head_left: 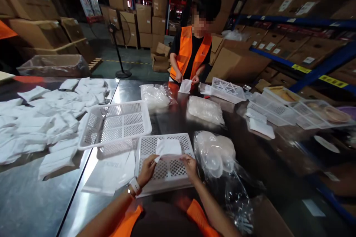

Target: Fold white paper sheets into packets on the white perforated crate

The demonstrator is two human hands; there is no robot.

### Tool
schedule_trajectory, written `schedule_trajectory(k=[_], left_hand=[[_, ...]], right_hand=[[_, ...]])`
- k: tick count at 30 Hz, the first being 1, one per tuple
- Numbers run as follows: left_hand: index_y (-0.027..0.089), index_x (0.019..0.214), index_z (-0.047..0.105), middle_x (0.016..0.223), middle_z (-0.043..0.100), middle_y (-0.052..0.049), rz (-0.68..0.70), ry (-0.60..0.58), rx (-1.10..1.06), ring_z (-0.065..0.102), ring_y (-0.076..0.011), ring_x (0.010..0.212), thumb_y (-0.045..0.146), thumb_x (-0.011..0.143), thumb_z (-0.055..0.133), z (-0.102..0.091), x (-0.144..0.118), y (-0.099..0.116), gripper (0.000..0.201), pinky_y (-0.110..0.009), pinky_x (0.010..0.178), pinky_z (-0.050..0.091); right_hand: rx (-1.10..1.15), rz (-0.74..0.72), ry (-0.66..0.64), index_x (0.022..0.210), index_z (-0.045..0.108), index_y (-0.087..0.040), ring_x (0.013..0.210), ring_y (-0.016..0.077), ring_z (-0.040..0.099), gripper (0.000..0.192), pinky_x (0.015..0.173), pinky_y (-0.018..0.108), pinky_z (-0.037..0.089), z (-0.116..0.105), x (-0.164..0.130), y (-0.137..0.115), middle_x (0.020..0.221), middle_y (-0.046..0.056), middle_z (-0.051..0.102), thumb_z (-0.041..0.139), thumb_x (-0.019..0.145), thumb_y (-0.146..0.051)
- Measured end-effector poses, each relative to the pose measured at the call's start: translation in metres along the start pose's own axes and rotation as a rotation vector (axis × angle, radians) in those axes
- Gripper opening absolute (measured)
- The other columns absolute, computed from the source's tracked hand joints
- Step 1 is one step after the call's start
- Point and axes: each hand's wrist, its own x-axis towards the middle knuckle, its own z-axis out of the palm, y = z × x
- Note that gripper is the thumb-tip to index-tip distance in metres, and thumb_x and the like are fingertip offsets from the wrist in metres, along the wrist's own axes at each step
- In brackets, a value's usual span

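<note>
Both my hands hold a small white packet (168, 147) above an upturned white perforated basket (167, 172). My left hand (147, 169) pinches the packet's lower left corner; a white watch sits on that wrist. My right hand (190, 165) grips the packet's lower right edge. A clear plastic bag of pale round items (215, 153) lies just right of my right hand. A second white basket (115, 123) stands tilted to the left of the first one.
A heap of white packets (41, 118) covers the steel table (33, 203) at left. Across the table a person in an orange vest (191, 52) holds a white packet. More plastic bags (205, 109), baskets (226, 89) and cardboard boxes surround us.
</note>
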Motion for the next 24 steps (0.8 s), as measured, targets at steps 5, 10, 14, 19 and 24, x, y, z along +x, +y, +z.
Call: schedule_trajectory(k=[5,10,14,19,24], left_hand=[[0.023,0.062,0.05,0.061,0.059,-0.002,-0.181,0.307,0.024,0.056,-0.0171,0.06,0.051,0.092,0.031,0.022,0.01,0.017,0.045,-0.028,0.061,0.044],[0.025,0.067,0.043,0.059,0.053,-0.001,-0.194,0.333,0.113,0.05,-0.0169,0.055,0.041,0.092,0.03,0.023,0.02,0.014,0.033,-0.028,0.058,0.036],[0.025,0.071,0.044,0.062,0.055,-0.001,-0.198,0.297,0.189,0.052,-0.0175,0.057,0.037,0.091,0.033,0.02,0.019,0.011,0.026,-0.028,0.058,0.033],[0.024,0.072,0.045,0.063,0.056,0.0,-0.22,0.249,0.297,0.054,-0.0163,0.058,0.03,0.093,0.035,0.02,0.014,0.01,0.023,-0.026,0.058,0.033],[0.021,0.073,0.05,0.06,0.057,0.0,-0.258,0.21,0.422,0.055,-0.0152,0.056,0.025,0.093,0.041,0.021,0.015,0.007,0.022,-0.025,0.056,0.029]], right_hand=[[-0.124,0.091,0.213,0.055,0.044,-0.024,0.049,0.0156,0.042,0.058,0.049,0.03,0.038,0.022,0.004,-0.012,0.048,0.001,0.048,0.028,0.09,-0.067],[-0.223,0.103,0.304,0.053,0.043,-0.024,0.047,0.0139,0.036,0.06,0.048,0.029,0.031,0.028,0.011,-0.017,0.046,0.002,0.048,0.028,0.087,-0.071],[-0.271,0.101,0.313,0.052,0.046,-0.023,0.046,0.0131,0.035,0.064,0.049,0.029,0.029,0.027,0.015,-0.015,0.046,0.004,0.052,0.025,0.086,-0.073],[-0.317,0.092,0.298,0.052,0.05,-0.021,0.047,0.0136,0.039,0.067,0.051,0.028,0.03,0.026,0.015,-0.01,0.05,0.007,0.057,0.023,0.086,-0.072],[-0.426,0.077,0.202,0.055,0.055,-0.02,0.05,0.0149,0.047,0.061,0.053,0.028,0.033,0.025,0.02,-0.001,0.055,0.009,0.062,0.026,0.091,-0.061]])
